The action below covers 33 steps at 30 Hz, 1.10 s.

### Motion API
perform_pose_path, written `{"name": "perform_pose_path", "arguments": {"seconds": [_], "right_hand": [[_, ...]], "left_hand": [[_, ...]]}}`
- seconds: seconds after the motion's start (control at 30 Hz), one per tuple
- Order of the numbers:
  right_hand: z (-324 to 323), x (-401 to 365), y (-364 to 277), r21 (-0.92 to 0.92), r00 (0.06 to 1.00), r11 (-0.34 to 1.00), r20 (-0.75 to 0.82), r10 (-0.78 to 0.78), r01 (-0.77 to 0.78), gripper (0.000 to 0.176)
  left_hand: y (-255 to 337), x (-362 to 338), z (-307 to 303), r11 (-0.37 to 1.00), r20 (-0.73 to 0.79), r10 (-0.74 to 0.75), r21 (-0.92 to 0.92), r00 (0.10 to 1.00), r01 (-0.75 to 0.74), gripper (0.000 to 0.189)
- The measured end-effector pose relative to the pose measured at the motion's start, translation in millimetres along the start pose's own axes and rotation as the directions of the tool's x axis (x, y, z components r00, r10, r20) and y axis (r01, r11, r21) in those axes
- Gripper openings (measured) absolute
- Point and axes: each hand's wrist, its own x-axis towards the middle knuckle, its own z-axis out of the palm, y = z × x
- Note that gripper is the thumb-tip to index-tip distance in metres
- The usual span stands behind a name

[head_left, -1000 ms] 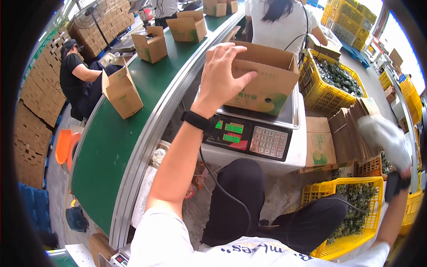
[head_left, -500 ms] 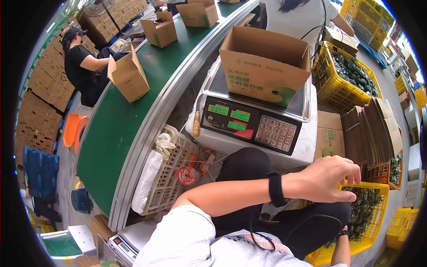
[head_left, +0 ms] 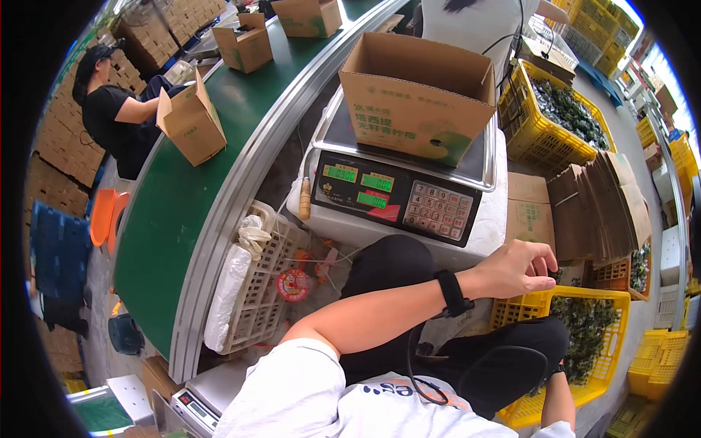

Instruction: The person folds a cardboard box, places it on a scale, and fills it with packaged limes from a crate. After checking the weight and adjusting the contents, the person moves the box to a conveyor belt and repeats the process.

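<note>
My left hand (head_left: pixel 513 270) reaches across my body, a black band on its wrist. It hangs over the near edge of a yellow crate (head_left: pixel 617 343) of dark green fruit (head_left: pixel 586 328). Its fingers are loosely bent, the thumb stands apart, and nothing shows between them. Low on the right is my right forearm (head_left: pixel 559 401); its hand is hidden behind my knee, beside the crate. In front of me an open cardboard box (head_left: pixel 416 109) stands upright on a digital scale (head_left: pixel 398 197); its visible inside is shadowed.
On the left runs a green conveyor belt (head_left: pixel 168 263) with several open boxes; a co-worker (head_left: pixel 109 109) handles one box (head_left: pixel 193 124). Flattened cartons (head_left: pixel 595 208) stand at right, before another fruit crate (head_left: pixel 562 117). A wooden-handled tool (head_left: pixel 304 198) lies beside the scale.
My left hand has drawn back somewhat to the left, its fingers still bent and thumb apart. The whole view has shifted slightly. The box stays on the scale.
</note>
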Motion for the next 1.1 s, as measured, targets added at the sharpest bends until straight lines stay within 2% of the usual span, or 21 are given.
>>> {"name": "perform_pose_path", "arguments": {"seconds": [0.1, 0.27, 0.4, 0.47, 0.5, 0.53, 0.57, 0.6, 0.63, 0.67, 0.7, 0.73, 0.77, 0.8, 0.87, 0.9, 0.97, 1.0, 1.03, 1.07, 1.1], "right_hand": [[-5.7, -16.5, 14.2, 0.228, 0.998, 0.974, 0.056, -0.003, -0.01, 0.038], [-38.6, -62.9, 11.5, 0.549, 0.991, 0.836, 0.1, -0.091, 0.021, 0.035], [-101.0, -102.6, -70.1, 0.633, 0.968, 0.752, 0.019, -0.25, 0.182, 0.033], [-140.8, -130.2, -134.7, 0.626, 0.955, 0.737, -0.041, -0.293, 0.254, 0.044], [-155.6, -147.7, -180.3, 0.613, 0.885, 0.692, -0.026, -0.464, 0.381, 0.046], [-164.8, -156.7, -225.0, 0.542, 0.723, 0.588, -0.052, -0.689, 0.6, 0.043], [-155.2, -218.2, -301.2, 0.506, 0.704, 0.6, -0.02, -0.71, 0.62, 0.042], [-152.5, -223.4, -339.4, 0.47, 0.623, 0.507, -0.124, -0.773, 0.723, 0.04], [-151.6, -241.9, -379.1, 0.409, 0.644, 0.55, -0.134, -0.754, 0.729, 0.031], [-139.6, -259.1, -425.2, 0.47, 0.516, 0.419, -0.094, -0.851, 0.777, 0.031], [-130.1, -272.0, -461.7, 0.471, 0.457, 0.378, -0.062, -0.887, 0.797, 0.033], [-119.5, -281.1, -495.4, 0.468, 0.445, 0.369, -0.058, -0.894, 0.803, 0.032], [-100.2, -296.0, -531.3, 0.469, 0.359, 0.273, -0.103, -0.928, 0.84, 0.033], [-92.5, -288.5, -564.2, 0.516, 0.195, 0.177, 0.02, -0.981, 0.838, 0.029], [-65.0, -274.8, -621.8, 0.501, 0.071, 0.084, 0.046, -0.996, 0.861, 0.028], [-58.5, -278.8, -639.2, 0.502, 0.066, 0.079, 0.044, -0.997, 0.862, 0.028], [-42.6, -282.2, -664.0, 0.347, -0.02, 0.038, 0.162, -0.987, 0.937, 0.029], [-44.5, -277.7, -664.7, 0.307, -0.045, -0.007, 0.118, -0.992, 0.952, 0.028], [-46.7, -271.8, -665.8, 0.262, -0.07, -0.048, 0.073, -0.995, 0.964, 0.028], [-50.8, -267.8, -665.3, 0.235, -0.064, -0.055, 0.034, -0.997, 0.97, 0.033], [-53.5, -263.0, -662.4, 0.231, -0.026, -0.028, -0.014, -1.0, 0.973, 0.038]], "left_hand": [[-0.6, -4.9, -6.6, 1.0, -0.038, -0.015, 0.017, 0.999, 0.016, 0.031], [3.0, -7.9, -13.3, 1.0, -0.061, -0.012, -0.014, 0.998, 0.011, 0.03], [4.2, -10.7, -11.7, 1.0, -0.049, 0.008, -0.015, 0.999, -0.009, 0.03], [5.1, -9.6, -10.8, 0.999, -0.056, 0.032, -0.014, 0.998, -0.032, 0.03], [5.1, -9.7, -9.4, 0.999, -0.056, 0.043, -0.01, 0.997, -0.044, 0.029], [5.2, -9.3, -8.8, 0.998, -0.056, 0.054, -0.009, 0.997, -0.055, 0.029], [5.2, -8.6, -8.0, 0.998, -0.068, 0.065, -0.011, 0.996, -0.066, 0.029], [5.4, -8.5, -6.9, 0.997, -0.079, 0.075, -0.013, 0.994, -0.076, 0.029], [5.7, -8.7, -6.7, 0.996, -0.073, 0.085, -0.008, 0.994, -0.086, 0.029], [6.3, -9.6, -7.5, 0.998, -0.077, 0.07, 0.016, 0.995, -0.069, 0.029], [6.7, -10.3, -8.8, 0.998, -0.082, 0.056, 0.043, 0.995, -0.052, 0.029], [7.1, -10.9, -10.7, 0.997, -0.077, 0.066, 0.053, 0.995, -0.062, 0.029], [7.2, -11.7, -12.9, 0.996, -0.093, 0.059, 0.069, 0.994, -0.053, 0.029], [8.1, -12.1, -15.4, 0.996, -0.11, 0.053, 0.084, 0.992, -0.043, 0.029], [10.8, -12.9, -20.5, 0.996, -0.126, 0.053, 0.079, 0.991, -0.043, 0.03], [11.4, -13.6, -23.1, 0.996, -0.145, 0.058, 0.077, 0.988, -0.048, 0.03], [11.8, -15.1, -27.9, 0.995, -0.188, 0.069, 0.079, 0.98, -0.055, 0.03], [10.1, -20.2, -30.1, 0.998, -0.214, 0.05, 0.056, 0.975, -0.039, 0.03], [11.1, -19.7, -28.6, 0.994, -0.206, 0.097, 0.062, 0.974, -0.086, 0.03], [14.3, -20.5, -28.6, 0.988, -0.197, 0.148, 0.07, 0.969, -0.136, 0.03], [21.0, -23.0, -29.8, 0.991, -0.169, 0.13, 0.031, 0.977, -0.127, 0.03]]}}
